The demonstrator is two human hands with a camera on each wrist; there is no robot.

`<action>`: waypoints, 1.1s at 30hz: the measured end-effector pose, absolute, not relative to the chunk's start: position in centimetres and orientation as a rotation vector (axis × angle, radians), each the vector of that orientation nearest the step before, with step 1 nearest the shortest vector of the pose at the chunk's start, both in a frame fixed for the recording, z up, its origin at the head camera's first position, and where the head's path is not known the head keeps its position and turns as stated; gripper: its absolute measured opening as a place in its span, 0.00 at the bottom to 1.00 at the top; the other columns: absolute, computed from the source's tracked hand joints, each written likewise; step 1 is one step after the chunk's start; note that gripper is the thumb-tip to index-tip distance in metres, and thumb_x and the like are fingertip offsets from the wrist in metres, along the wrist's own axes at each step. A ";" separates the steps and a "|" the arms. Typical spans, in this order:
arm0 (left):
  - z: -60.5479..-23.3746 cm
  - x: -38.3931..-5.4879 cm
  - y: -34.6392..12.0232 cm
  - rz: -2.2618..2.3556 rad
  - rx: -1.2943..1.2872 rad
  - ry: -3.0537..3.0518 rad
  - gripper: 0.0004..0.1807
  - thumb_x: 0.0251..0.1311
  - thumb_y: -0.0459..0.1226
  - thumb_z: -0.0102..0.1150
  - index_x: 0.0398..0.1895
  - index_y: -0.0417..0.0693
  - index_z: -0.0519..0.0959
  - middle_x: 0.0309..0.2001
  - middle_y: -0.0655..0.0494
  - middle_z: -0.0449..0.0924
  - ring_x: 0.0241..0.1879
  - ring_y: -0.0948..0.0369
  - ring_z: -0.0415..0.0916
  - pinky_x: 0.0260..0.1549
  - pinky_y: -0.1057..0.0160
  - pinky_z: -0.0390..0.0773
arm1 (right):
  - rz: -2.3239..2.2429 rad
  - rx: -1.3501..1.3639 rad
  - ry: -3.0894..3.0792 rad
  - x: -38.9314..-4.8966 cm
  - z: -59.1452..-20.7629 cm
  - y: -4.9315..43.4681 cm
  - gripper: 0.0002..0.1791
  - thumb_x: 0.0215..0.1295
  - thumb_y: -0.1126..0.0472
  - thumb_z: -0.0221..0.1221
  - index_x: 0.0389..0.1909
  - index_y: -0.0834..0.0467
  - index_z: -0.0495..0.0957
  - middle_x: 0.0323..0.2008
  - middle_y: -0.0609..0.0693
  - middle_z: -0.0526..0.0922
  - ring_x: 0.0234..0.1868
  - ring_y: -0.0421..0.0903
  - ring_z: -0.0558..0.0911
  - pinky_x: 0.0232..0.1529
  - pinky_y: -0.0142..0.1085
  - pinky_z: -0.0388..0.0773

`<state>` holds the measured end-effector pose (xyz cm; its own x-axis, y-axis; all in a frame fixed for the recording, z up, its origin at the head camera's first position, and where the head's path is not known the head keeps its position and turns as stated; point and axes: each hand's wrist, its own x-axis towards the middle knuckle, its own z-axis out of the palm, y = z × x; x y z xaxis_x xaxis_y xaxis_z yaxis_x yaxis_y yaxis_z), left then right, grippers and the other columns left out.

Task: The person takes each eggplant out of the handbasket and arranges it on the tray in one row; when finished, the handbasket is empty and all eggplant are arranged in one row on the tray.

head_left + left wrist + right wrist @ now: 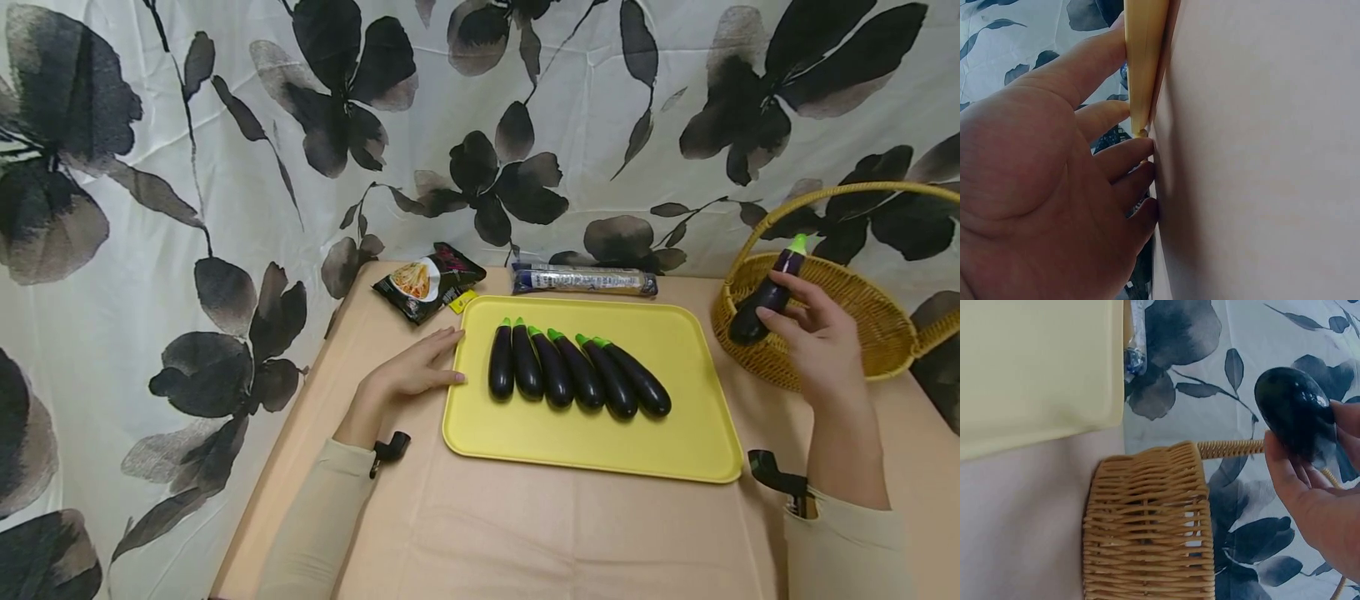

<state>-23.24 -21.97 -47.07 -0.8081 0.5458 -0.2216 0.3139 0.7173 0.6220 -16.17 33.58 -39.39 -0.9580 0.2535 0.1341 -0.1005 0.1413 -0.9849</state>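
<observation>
Over the wicker basket (885,308), my right hand (821,346) holds an eggplant (768,296) between thumb and fingers, its green stem end pointing up and away. The right wrist view shows the rounded, glossy end of this eggplant (1294,412) in the fingers, above the basket's woven side (1147,525). A yellow tray (585,454) lies on the table with several dark eggplants (557,371) in a slanting row. My left hand (408,362) touches the tray's left edge with thumb and extended fingers; the left wrist view shows the palm (1041,169) beside the tray's rim (1144,56).
Behind the tray lie a black food packet (429,282) and a long, narrow wrapped package (585,279). The basket's tall handle (840,193) arches over its opening. A floral cloth (420,192) hangs at the table's back and left.
</observation>
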 end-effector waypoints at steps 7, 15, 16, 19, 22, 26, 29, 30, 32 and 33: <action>-47.0 -23.2 -22.1 0.805 0.665 2.531 0.49 0.68 0.55 0.65 0.85 0.50 0.52 0.85 0.46 0.45 0.85 0.49 0.39 0.83 0.47 0.43 | 1.679 0.067 -2.436 -16.2 -39.6 32.1 0.28 0.75 0.68 0.58 0.75 0.57 0.71 0.63 0.42 0.71 0.55 0.35 0.75 0.44 0.16 0.79; -47.1 -23.2 -22.0 0.812 0.654 2.526 0.49 0.69 0.54 0.65 0.85 0.50 0.52 0.85 0.47 0.45 0.85 0.50 0.39 0.83 0.48 0.44 | 1.494 0.178 -2.697 -16.6 -40.4 30.9 0.28 0.78 0.63 0.57 0.77 0.53 0.69 0.64 0.56 0.70 0.49 0.34 0.76 0.40 0.21 0.80; -47.1 -23.3 -22.0 0.815 0.652 2.526 0.49 0.69 0.54 0.65 0.85 0.51 0.53 0.85 0.47 0.45 0.85 0.50 0.39 0.83 0.48 0.44 | 1.470 0.193 -2.721 -16.6 -40.5 30.8 0.28 0.78 0.62 0.58 0.76 0.53 0.69 0.62 0.54 0.71 0.47 0.35 0.76 0.38 0.23 0.79; -47.2 -23.3 -22.0 0.814 0.655 2.528 0.48 0.69 0.54 0.65 0.85 0.51 0.52 0.85 0.47 0.45 0.85 0.50 0.39 0.83 0.48 0.44 | 1.420 0.246 -2.783 -16.7 -40.9 30.7 0.28 0.78 0.61 0.59 0.76 0.52 0.70 0.58 0.51 0.73 0.41 0.40 0.74 0.33 0.30 0.74; -47.3 -23.4 -22.0 0.811 0.656 2.530 0.49 0.69 0.54 0.65 0.85 0.51 0.52 0.85 0.47 0.45 0.85 0.50 0.39 0.83 0.48 0.43 | 1.407 0.312 -2.839 -16.9 -41.2 30.6 0.28 0.77 0.61 0.59 0.75 0.53 0.70 0.60 0.53 0.74 0.42 0.42 0.74 0.31 0.33 0.72; -47.3 -23.4 -22.1 0.803 0.651 2.535 0.49 0.68 0.56 0.65 0.85 0.52 0.52 0.85 0.47 0.45 0.85 0.50 0.39 0.83 0.47 0.43 | 1.385 0.364 -2.972 -17.3 -41.5 30.3 0.28 0.78 0.60 0.59 0.76 0.54 0.69 0.69 0.62 0.70 0.54 0.52 0.76 0.37 0.29 0.75; -47.3 -23.4 -22.1 0.806 0.651 2.536 0.49 0.68 0.56 0.65 0.85 0.52 0.53 0.85 0.47 0.45 0.85 0.50 0.39 0.83 0.47 0.44 | 1.349 0.401 -3.060 -17.5 -41.6 30.1 0.28 0.77 0.60 0.59 0.75 0.55 0.70 0.72 0.67 0.68 0.60 0.61 0.74 0.47 0.33 0.77; -47.3 -23.4 -22.1 0.807 0.651 2.536 0.49 0.68 0.56 0.65 0.85 0.52 0.53 0.85 0.47 0.45 0.85 0.50 0.39 0.83 0.47 0.44 | 1.349 0.413 -3.077 -17.6 -41.7 30.0 0.28 0.77 0.60 0.59 0.75 0.55 0.70 0.72 0.67 0.68 0.60 0.62 0.74 0.50 0.37 0.77; -47.3 -23.4 -22.1 0.812 0.651 2.533 0.49 0.68 0.56 0.65 0.85 0.52 0.53 0.85 0.47 0.45 0.85 0.50 0.39 0.83 0.47 0.44 | 1.354 0.447 -3.087 -17.6 -41.9 29.8 0.27 0.76 0.61 0.60 0.74 0.55 0.71 0.72 0.67 0.68 0.64 0.65 0.73 0.58 0.48 0.76; -47.3 -23.3 -22.1 0.812 0.649 2.532 0.49 0.68 0.56 0.65 0.85 0.52 0.53 0.85 0.47 0.45 0.85 0.50 0.39 0.83 0.47 0.44 | 1.359 0.459 -3.092 -17.6 -42.1 29.7 0.27 0.76 0.61 0.60 0.73 0.55 0.72 0.72 0.67 0.68 0.64 0.66 0.72 0.60 0.53 0.75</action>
